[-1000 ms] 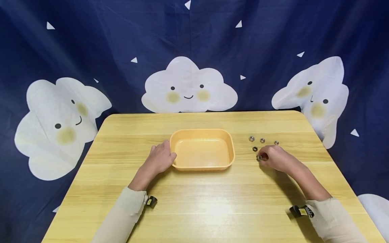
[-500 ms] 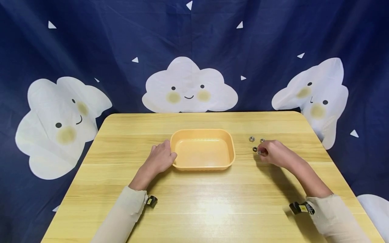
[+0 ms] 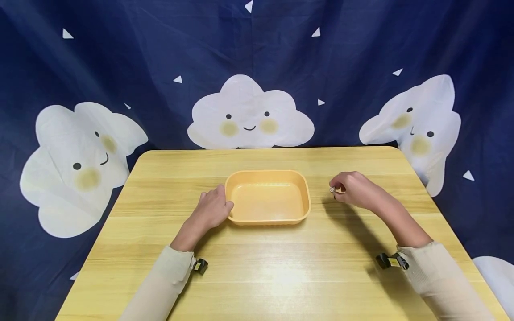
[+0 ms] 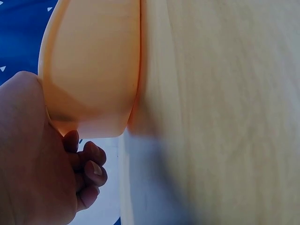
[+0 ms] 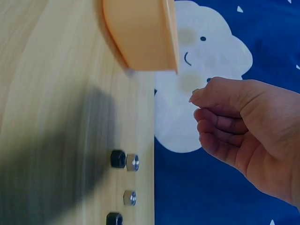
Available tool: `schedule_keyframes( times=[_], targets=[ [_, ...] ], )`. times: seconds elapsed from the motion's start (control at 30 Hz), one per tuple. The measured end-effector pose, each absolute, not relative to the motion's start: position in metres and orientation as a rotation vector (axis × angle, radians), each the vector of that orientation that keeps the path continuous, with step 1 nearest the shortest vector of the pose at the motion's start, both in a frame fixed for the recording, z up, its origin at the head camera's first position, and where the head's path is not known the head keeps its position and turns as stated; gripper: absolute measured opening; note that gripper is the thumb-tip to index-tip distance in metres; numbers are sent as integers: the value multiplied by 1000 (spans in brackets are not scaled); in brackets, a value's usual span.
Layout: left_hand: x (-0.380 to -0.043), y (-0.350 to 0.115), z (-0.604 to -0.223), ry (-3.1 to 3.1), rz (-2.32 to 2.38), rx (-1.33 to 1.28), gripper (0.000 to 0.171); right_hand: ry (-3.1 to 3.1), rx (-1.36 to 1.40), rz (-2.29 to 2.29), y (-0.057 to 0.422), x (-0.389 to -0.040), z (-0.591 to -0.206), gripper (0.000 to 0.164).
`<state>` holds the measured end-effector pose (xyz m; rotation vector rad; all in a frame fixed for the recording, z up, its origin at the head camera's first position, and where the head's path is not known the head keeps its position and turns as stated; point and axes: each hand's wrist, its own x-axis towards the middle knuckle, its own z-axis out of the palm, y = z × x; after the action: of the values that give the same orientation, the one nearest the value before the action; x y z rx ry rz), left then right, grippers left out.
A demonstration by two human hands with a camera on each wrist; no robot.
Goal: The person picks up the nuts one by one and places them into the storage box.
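At the left end of a light-orange plastic tray (image 3: pixel 267 221), my left hand (image 3: pixel 211 207) grips the rim, its thumb lapping over the near corner. In the left wrist view that hand's curled fingers (image 4: pixel 93 169) show below the tray's end wall. My right hand (image 3: pixel 357 191) is raised above the table, right of the tray, and pinches a small metal nut (image 3: pixel 332 189) between thumb and fingertips. The right wrist view mostly hides the held nut; black nuts (image 5: pixel 118 158) and silver nuts (image 5: pixel 133 162) lie on the table beneath.
The pale wooden table (image 3: pixel 261 267) has rounded far corners. Behind it hangs a dark-blue curtain (image 3: pixel 160 40) printed with white smiling clouds (image 3: pixel 250 101). Dark wrist cameras (image 3: pixel 201 266) sit at both sleeve cuffs.
My right hand has picked up the nut nearest me and carried it up, leftward and away from me, now covering most of the other nuts. My left hand and the tray stay put.
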<state>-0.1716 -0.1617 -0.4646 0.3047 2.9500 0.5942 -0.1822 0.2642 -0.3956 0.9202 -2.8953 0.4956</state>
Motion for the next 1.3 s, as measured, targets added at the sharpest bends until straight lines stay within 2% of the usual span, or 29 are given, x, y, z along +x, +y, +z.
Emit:
schedule_keyframes(
  times=[1.3],
  targets=[
    [-171, -162, -466, 2942, 580, 314, 18, -2878, 1193, 633, 177, -228, -387, 5]
  ],
)
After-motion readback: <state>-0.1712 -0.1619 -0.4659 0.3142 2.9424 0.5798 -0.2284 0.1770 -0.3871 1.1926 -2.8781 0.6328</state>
